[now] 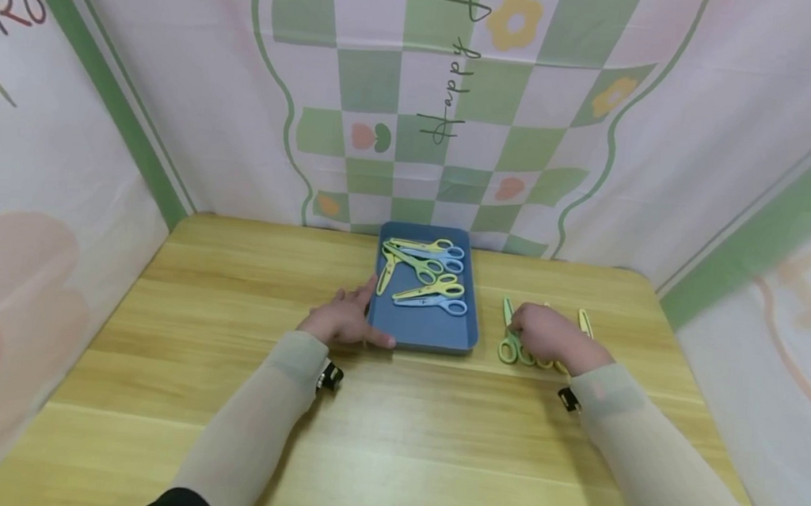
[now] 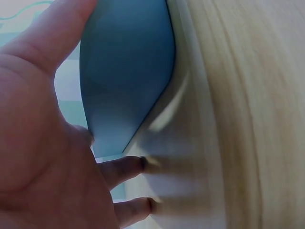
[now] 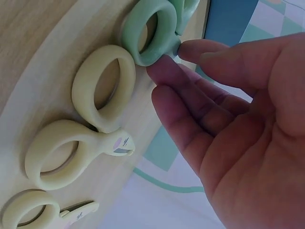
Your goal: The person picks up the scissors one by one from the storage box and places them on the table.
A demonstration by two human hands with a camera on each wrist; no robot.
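My left hand (image 1: 346,320) rests against the left side of a blue-grey tray (image 1: 435,335), fingers spread and thumb along its front edge. In the left wrist view the palm faces the tray wall (image 2: 126,71). Inside the tray lie several children's scissors, such as yellow scissors (image 1: 424,289), blue scissors (image 1: 419,301) and green scissors (image 1: 408,260). Right of the tray, my right hand (image 1: 549,333) pinches green scissors (image 3: 167,24) just past their finger loops. Those scissors lie on the table. Beside them are yellow scissors (image 3: 83,95), partly hidden by the hand in the head view.
Another pair of yellow scissors (image 1: 585,323) lies at the far right of the row. The wooden table (image 1: 390,442) ends at a patterned cloth backdrop (image 1: 426,88) behind the tray. Cloth also hangs on both sides.
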